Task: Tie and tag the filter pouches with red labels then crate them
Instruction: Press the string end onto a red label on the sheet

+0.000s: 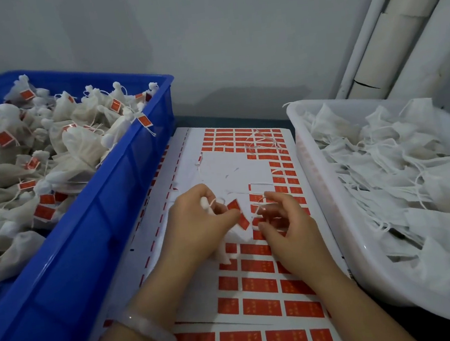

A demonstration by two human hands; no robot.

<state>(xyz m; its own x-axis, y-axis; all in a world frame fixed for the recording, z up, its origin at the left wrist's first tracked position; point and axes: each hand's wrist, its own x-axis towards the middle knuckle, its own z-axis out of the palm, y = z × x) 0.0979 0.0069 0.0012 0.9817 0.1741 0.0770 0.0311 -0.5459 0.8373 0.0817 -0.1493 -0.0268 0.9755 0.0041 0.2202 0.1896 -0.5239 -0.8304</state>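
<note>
At lower centre the left hand (pixel 201 222) grips a white filter pouch (pixel 225 249), with a red label (pixel 236 210) hanging just beside its fingers. The right hand (pixel 288 227) curls its fingers round the pouch's string (pixel 256 213). Both are above a sheet of red labels (pixel 258 286). A blue crate (pixel 99 225) of tagged pouches (pixel 23 163) fills the left, a white basket (pixel 366 255) of untagged pouches (pixel 412 164) the right.

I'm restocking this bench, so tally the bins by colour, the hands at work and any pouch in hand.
Blue crate: 1
White basket: 1
Hands: 2, left hand and right hand
Filter pouch in left hand: 1
Total: 5
</note>
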